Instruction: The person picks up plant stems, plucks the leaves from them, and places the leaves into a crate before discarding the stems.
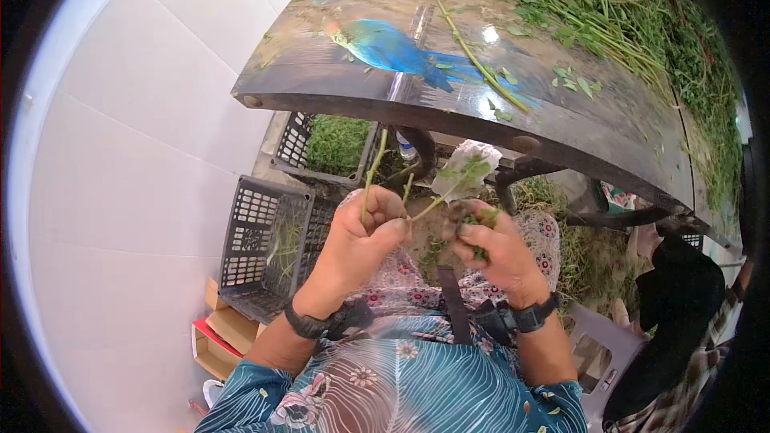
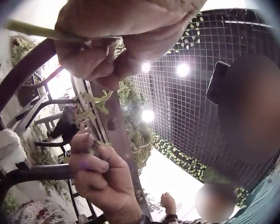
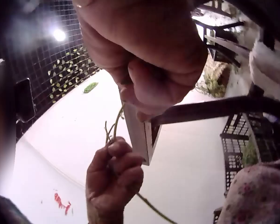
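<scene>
In the head view my left hand [image 1: 365,232] grips a long green plant stem [image 1: 374,172], its bare length rising past the thumb side. The same stem [image 3: 154,207] trails out below the left hand [image 3: 114,175] in the right wrist view. Close beside it, my right hand [image 1: 493,248] has its fingers curled around small green leaves [image 1: 481,253]. Between the hands a thin side shoot with a leafy tip [image 1: 465,176] slants up and away. The left wrist view shows the right hand [image 2: 102,172] just below the left, with a leafy sprig [image 2: 97,102] between them.
A table [image 1: 321,84] with a painted blue parrot stands ahead, bearing a heap of greens [image 1: 609,8] and one loose stem [image 1: 481,68]. Black crates [image 1: 241,228] with greens sit on the floor at left. Another person's dark-clad leg [image 1: 682,297] is at right, near a stool [image 1: 605,345].
</scene>
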Action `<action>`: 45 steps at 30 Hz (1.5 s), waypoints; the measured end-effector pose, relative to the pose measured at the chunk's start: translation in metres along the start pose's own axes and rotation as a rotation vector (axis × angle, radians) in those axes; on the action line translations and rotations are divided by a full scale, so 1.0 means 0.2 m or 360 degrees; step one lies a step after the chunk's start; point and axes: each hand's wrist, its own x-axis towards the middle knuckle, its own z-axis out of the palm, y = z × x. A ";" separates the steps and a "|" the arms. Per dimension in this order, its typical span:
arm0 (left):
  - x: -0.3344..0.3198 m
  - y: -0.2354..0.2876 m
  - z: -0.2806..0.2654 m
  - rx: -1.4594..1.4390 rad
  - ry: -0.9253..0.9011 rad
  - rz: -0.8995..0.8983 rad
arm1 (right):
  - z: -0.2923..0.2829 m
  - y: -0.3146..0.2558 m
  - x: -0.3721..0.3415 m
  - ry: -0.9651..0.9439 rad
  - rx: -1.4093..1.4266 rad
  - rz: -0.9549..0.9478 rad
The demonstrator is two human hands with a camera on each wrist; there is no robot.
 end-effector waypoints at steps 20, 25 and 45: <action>-0.02 0.08 -0.17 0.0463 0.0191 0.0079 | -0.03 0.06 0.14 0.0360 -0.0687 -0.0480; -0.05 -0.02 -0.29 0.0287 0.0308 -0.0025 | -0.15 0.19 0.20 0.0425 0.0033 0.0043; -0.15 -0.16 -0.50 -0.0093 0.0490 -0.0087 | 0.26 0.12 0.65 -0.0110 -0.0507 -0.0197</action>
